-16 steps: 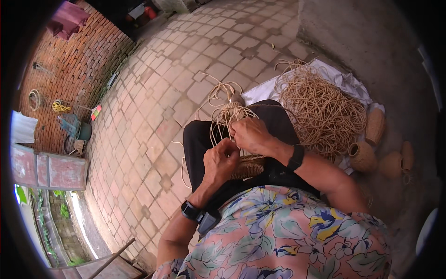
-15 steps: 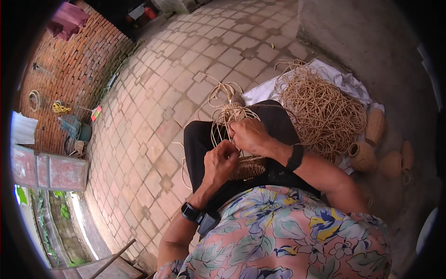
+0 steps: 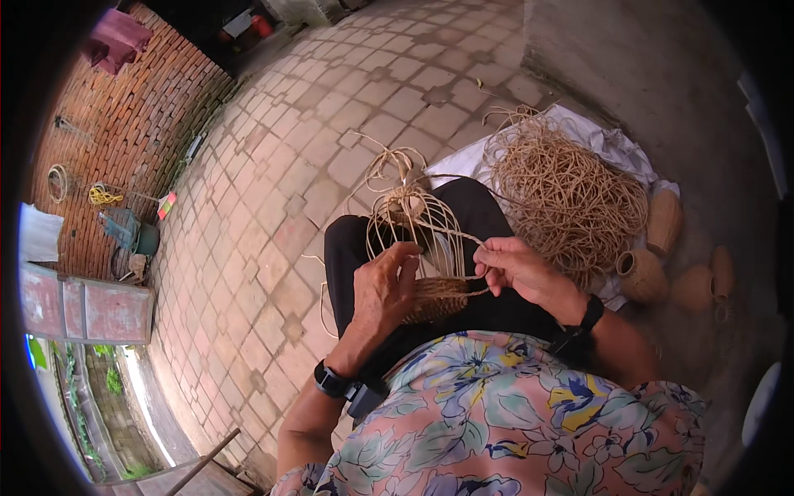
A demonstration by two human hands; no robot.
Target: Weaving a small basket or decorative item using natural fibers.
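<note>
On my lap lies a partly woven basket (image 3: 436, 308), its thin bare ribs (image 3: 447, 229) curving up to a bunched end near my knees. My left hand (image 3: 383, 285) is closed at the left side of the ribs, by the edge of the woven band; its fingertips are partly hidden. Off the basket's right side, my right hand (image 3: 523, 269) pinches a tan cord (image 3: 460, 234) that runs back to the ribs. A strand also reaches from the woven band toward that hand's lower fingers.
To the right, a big tangle of tan cord (image 3: 571, 194) lies on a white sheet (image 3: 614, 138). Beside it are several woven vessels, among them a round pot (image 3: 643, 276). Paving tiles (image 3: 273, 223) cover the ground; a brick wall (image 3: 136, 99) stands at the far left.
My right hand has moved right, away from the ribs, drawing the cord out with it. My left hand has shifted slightly left and now rests against the ribs.
</note>
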